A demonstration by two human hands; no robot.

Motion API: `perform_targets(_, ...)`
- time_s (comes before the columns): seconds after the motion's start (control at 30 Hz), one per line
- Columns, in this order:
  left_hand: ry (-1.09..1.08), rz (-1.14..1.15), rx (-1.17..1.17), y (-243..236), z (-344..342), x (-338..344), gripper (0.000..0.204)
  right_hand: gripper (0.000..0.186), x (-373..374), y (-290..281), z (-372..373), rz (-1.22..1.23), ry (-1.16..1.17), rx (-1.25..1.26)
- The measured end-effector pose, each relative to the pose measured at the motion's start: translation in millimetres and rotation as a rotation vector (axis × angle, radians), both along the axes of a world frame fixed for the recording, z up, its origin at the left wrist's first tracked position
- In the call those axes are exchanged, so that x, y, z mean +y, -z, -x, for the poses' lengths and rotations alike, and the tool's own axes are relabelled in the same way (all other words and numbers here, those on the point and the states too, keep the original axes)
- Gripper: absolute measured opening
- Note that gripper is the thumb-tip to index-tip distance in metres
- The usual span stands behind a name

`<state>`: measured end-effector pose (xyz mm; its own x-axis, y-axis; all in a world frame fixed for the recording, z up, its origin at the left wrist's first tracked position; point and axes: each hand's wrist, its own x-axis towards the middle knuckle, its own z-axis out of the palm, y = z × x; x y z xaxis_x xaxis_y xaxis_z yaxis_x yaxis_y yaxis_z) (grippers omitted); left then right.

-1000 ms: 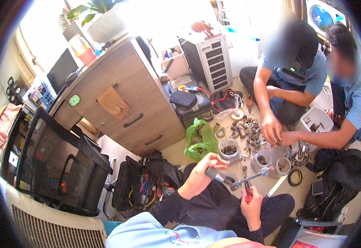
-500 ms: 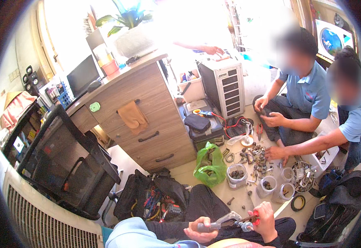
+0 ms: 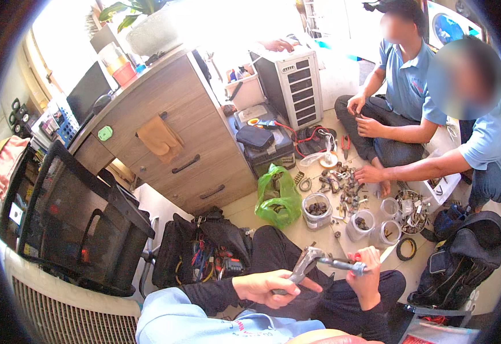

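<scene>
My left hand [image 3: 270,288] is closed around the grey handle of a metal hand tool [image 3: 305,265] with a hooked, jaw-like head, its index finger stretched out. My right hand [image 3: 366,281] is closed around a red-handled tool [image 3: 352,257]. By its fingers is a blue-grey cylindrical piece [image 3: 359,268]. Metal parts reach from there to the hooked head, and the two tools meet or overlap above my lap; their exact kinds and the join cannot be made out.
Loose metal fittings [image 3: 342,182] lie on the tiled floor ahead, near clear plastic tubs [image 3: 359,225] and a green bag [image 3: 278,198]. An open black tool bag [image 3: 202,252] stands left. A co-worker's hand [image 3: 368,174] is among the fittings; another person [image 3: 402,86] sits behind.
Both my hands have risen with their tools, and the hooked head now points more upward. The view has shifted, and one co-worker's head has lifted.
</scene>
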<state>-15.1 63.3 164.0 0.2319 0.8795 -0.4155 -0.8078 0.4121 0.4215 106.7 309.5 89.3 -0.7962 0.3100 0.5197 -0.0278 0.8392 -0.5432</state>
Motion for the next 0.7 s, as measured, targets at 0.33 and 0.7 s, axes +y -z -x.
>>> perform_targets(0.33, -0.633, -0.024, 1.542, 42, -25, 47, 0.024, 0.015, -73, -9, 19, 0.676, 0.106, 0.022)
perform_targets(0.7, -0.755, -0.078, 1.839, 16, 45, 38, 0.047, 0.018, -70, 9, -15, 0.944, -0.265, -0.223)
